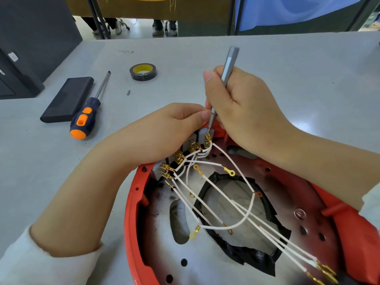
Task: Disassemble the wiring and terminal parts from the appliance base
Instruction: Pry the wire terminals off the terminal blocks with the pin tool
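A: How many tools?
B: Two screwdrivers: a slim grey one (227,70) gripped in the right hand (242,108), an orange-handled one (88,114) left of both hands.
A: The base?
B: One red appliance base (131,204) beneath both hands; left hand (164,130) pinches at the terminal block (202,135).

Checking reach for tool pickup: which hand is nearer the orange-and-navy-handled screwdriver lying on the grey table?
Left. The left hand rests at the red base's rim, just right of the orange-and-navy-handled screwdriver. The right hand, gripping a slim grey metal driver, is farther right.
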A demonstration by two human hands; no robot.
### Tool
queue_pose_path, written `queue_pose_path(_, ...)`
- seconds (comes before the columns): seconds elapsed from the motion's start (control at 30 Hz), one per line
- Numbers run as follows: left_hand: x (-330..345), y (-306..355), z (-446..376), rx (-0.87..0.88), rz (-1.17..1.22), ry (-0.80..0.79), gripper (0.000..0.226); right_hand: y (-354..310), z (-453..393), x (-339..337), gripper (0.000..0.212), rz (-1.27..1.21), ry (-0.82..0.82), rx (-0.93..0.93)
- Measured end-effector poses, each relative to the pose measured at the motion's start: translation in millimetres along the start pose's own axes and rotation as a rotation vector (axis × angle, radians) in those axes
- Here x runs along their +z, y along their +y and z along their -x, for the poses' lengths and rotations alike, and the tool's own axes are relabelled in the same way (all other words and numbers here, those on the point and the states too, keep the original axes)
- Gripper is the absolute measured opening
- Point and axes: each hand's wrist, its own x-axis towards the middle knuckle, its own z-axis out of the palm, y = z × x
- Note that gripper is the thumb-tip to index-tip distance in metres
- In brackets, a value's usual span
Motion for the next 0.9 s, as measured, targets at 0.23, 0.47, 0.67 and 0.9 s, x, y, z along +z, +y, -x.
queue_pose_path(0.23, -0.5, 0.8, 0.3, 0.003, 0.004, -0.007, 0.031, 0.6, 0.1, 1.1, 0.037, -0.020, -0.019, -0.009)
queue_pose_path(0.47, -0.2, 0.2, 0.0, 0.017, 0.013, 0.005, 0.028, 3.5, 0.7, 2.3, 0.036, 0.000, -0.045, -0.006)
queue_pose_path(0.67, -0.4, -1.9, -1.2, 0.016, 0.023, -0.028, 0.031, 3.1, 1.0, 1.7, 0.038, -0.020, -0.033, -0.021)
queue_pose_path(0.9, -0.2, -1.9, -0.9, 0.023, 0.016, -0.027, 0.030, 3.0, 0.8, 1.7, 0.035, 0.013, -0.030, -0.039)
